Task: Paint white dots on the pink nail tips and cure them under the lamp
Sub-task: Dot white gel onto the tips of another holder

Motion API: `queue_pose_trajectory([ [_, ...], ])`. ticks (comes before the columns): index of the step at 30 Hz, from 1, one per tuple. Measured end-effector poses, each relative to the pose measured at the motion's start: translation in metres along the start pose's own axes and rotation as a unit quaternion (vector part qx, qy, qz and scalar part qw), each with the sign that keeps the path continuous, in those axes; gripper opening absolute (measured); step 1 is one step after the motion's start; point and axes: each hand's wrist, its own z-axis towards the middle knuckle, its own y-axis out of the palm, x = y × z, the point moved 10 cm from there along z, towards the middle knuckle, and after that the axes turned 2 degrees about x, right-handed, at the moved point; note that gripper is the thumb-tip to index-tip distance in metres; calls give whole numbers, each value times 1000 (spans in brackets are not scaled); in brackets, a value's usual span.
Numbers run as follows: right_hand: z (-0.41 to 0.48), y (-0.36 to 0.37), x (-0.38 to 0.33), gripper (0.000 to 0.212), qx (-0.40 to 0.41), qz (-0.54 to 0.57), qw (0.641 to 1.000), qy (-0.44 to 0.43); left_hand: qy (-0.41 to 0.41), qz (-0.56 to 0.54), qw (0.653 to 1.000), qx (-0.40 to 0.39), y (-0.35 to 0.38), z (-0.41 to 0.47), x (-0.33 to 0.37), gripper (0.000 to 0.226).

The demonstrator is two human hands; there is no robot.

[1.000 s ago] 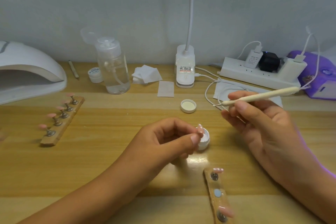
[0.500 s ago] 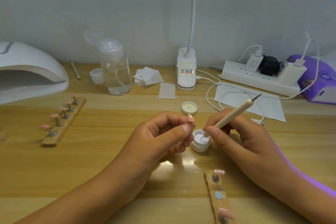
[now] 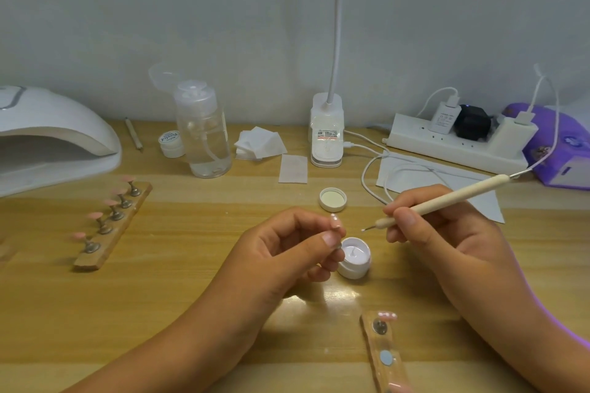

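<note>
My left hand (image 3: pixel 287 249) pinches a small pink nail tip (image 3: pixel 335 221) on its stand, held just above the open white paint pot (image 3: pixel 354 257). My right hand (image 3: pixel 440 233) grips a cream dotting pen (image 3: pixel 447 198) like a pencil; its metal point carries a white bead and hovers a short way right of the nail tip. A wooden holder (image 3: pixel 111 223) with several pink nail tips stands at the left. A second wooden holder (image 3: pixel 384 354) lies near the front edge with a dotted pink tip (image 3: pixel 387 315) at its top. The white curing lamp (image 3: pixel 54 137) sits at the far left.
The pot's lid (image 3: pixel 332 199) lies behind my hands. A clear pump bottle (image 3: pixel 204 134), small jar (image 3: pixel 171 143), wipes (image 3: pixel 260 143), desk lamp base (image 3: pixel 327 131), power strip (image 3: pixel 456 143) with cables, and a purple device (image 3: pixel 562 150) line the back.
My right hand has lifted the pen's point out of the paint pot and swung it toward the nail tip in my left hand. The left hand has barely moved.
</note>
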Motion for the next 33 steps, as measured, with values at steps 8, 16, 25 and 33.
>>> queue_pose_trajectory([
  [8,3,-8,10,27,25,62,997,47,1,-7,1000,0,-3,1,-1,6],
  [16,6,-4,25,36,11,268,957,112,20,26,999,-32,4,1,-2,12],
  [25,-4,13,15,33,-54,297,946,120,33,87,992,-83,17,-4,0,9],
  [33,-6,20,14,13,-80,285,949,112,35,90,991,-87,17,-4,-2,9],
])
